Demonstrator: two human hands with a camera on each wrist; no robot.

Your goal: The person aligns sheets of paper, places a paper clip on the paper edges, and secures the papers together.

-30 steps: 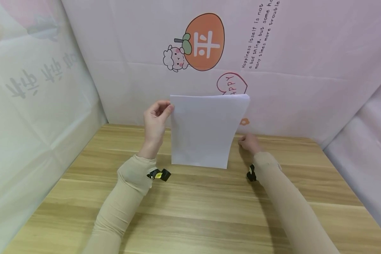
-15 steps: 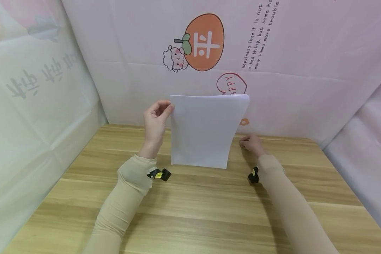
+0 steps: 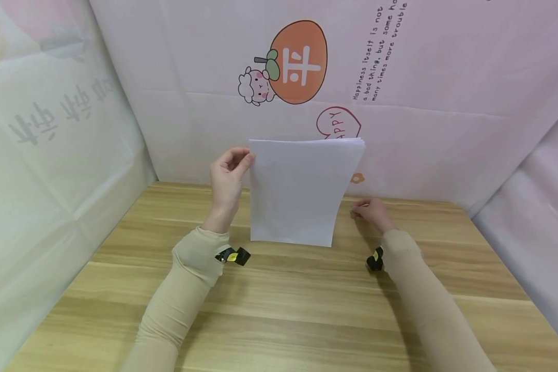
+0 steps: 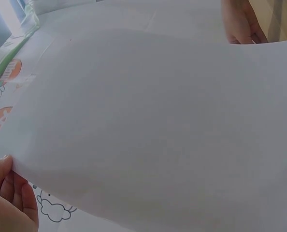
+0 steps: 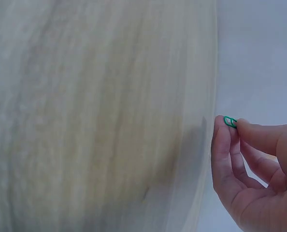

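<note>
My left hand (image 3: pixel 229 173) pinches the upper left edge of several white paper sheets (image 3: pixel 299 194) between thumb and fingers. The sheets hang upright over the table, their upper right corners slightly fanned apart. In the left wrist view the paper (image 4: pixel 158 121) fills most of the frame, with the left thumb and fingers (image 4: pixel 2 170) at its lower left corner. Right of the sheets, apart from them, is my right hand (image 3: pixel 371 212). In the right wrist view its thumb and fingertips pinch a small green paper clip (image 5: pixel 230 122). The head view is too coarse to show the clip.
The wooden table (image 3: pixel 279 310) ends at a white printed cloth backdrop (image 3: pixel 190 119) behind the paper. More cloth (image 3: pixel 60 155) hangs along the left side, and another panel stands at the right. Each beige sleeve carries a small black wrist camera (image 3: pixel 374 260).
My right hand and forearm have shifted slightly to the right, away from the paper. The left hand and the sheets have stayed in place.
</note>
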